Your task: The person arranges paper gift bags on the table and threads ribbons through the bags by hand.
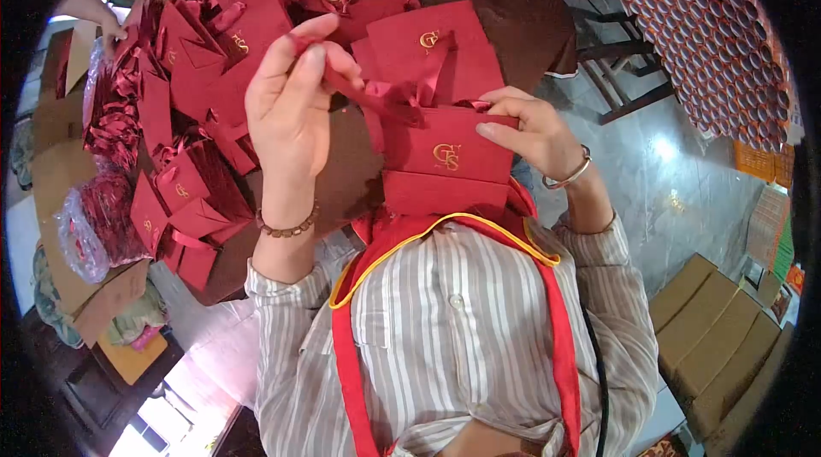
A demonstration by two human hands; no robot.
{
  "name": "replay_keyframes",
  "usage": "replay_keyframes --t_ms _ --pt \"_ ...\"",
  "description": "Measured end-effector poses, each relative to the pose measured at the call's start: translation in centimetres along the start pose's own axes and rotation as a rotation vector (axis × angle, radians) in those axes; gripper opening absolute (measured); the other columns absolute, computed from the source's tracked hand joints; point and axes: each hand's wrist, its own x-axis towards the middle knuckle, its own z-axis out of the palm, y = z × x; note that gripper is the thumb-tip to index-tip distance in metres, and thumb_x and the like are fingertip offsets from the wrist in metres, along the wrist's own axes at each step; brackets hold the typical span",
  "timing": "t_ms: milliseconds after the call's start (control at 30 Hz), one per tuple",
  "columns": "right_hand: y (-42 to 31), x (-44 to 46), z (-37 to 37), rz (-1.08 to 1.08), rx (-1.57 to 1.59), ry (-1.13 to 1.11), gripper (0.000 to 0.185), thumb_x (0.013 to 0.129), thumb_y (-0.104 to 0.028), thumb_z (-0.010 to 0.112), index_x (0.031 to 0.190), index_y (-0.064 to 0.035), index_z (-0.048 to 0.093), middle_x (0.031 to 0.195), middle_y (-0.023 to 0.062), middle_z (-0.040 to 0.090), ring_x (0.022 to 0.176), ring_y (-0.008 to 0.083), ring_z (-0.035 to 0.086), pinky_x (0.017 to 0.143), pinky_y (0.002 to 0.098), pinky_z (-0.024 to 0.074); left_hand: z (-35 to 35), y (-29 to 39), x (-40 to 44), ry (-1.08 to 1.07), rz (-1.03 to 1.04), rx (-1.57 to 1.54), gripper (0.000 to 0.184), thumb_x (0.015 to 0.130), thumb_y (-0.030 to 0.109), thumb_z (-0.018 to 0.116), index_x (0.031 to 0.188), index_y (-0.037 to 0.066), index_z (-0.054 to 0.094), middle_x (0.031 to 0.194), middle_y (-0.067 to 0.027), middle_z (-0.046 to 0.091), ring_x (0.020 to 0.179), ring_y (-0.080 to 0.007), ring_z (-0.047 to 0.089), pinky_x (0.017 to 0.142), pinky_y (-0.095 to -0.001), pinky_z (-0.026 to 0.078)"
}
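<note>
My left hand [295, 89], with a beaded bracelet at the wrist, is raised and pinches a red ribbon [372, 100] between thumb and fingers. The ribbon stretches to the top of a red paper gift bag [449, 136] with gold letters. My right hand [532, 128], a bangle at its wrist, grips that bag by its upper right edge, thumb on the front. The bag is close to my chest, its bottom folded. Just behind it lies another red gift bag [466, 38] with gold letters and a ribbon.
Piles of red gift bags [239, 38] cover much of the dark table [522, 21]. A co-worker's hand [107, 25] reaches in at the far left. Bags in clear plastic [94, 226] sit at the left edge. Cardboard boxes [714, 329] and a rack of round items [701, 29] are at right.
</note>
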Motion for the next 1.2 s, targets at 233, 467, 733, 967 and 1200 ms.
replay_keyframes --t_ms 233,467,733,967,1200 --pt "0.5 -0.1 -0.8 -0.036 0.033 -0.053 0.016 0.082 -0.009 0.057 0.091 0.0045 0.057 0.108 0.0134 0.054 0.097 0.019 0.052 0.081 0.028 0.0397 2.0 -1.4 -1.8 -0.212 -0.281 0.347 0.023 0.092 0.016 0.047 0.101 -0.001 0.06 0.067 0.0036 0.053 0.055 -0.0017 0.04 0.05 -0.0178 0.031" --pt "0.5 -0.2 -1.4 -0.147 -0.108 -0.064 0.019 0.085 -0.009 0.053 0.098 0.0044 0.055 0.098 0.0124 0.056 0.086 0.0205 0.055 0.073 0.0303 0.0443 3.6 -3.9 -4.0 -0.502 0.01 0.871 0.016 0.081 0.002 0.055 0.097 -0.001 0.06 0.079 -0.0137 0.061 0.072 -0.0217 0.061 0.063 -0.0294 0.046" --pt "0.6 0.4 -0.3 0.02 -0.142 0.079 0.019 0.082 -0.016 0.056 0.089 0.0021 0.056 0.082 0.0181 0.057 0.076 0.0331 0.058 0.065 0.0364 0.0462 4.0 -6.2 -4.4 -0.341 0.072 0.927 0.014 0.081 0.004 0.059 0.094 0.0 0.056 0.073 -0.0131 0.063 0.062 -0.0195 0.062 0.057 -0.0276 0.048" --pt "-0.2 0.6 -0.1 0.393 0.609 -0.166 0.025 0.085 -0.01 0.058 0.107 -0.0005 0.054 0.091 0.0012 0.058 0.074 0.0069 0.058 0.059 0.0212 0.0495 3.2 -5.6 -4.5 -0.263 0.042 0.872 0.007 0.077 0.003 0.062 0.083 -0.001 0.061 0.076 -0.0109 0.062 0.069 -0.0157 0.06 0.063 -0.0261 0.046" --pt "-0.3 -0.1 0.2 0.339 0.462 -0.133 0.026 0.082 -0.006 0.06 0.107 0.0009 0.054 0.091 -0.0002 0.057 0.069 0.0043 0.056 0.056 0.0183 0.0467 3.5 -5.2 -4.3 -0.238 -0.061 0.807 0.008 0.074 0.004 0.064 0.081 -0.001 0.062 0.074 -0.0094 0.062 0.069 -0.0151 0.06 0.064 -0.0256 0.045"
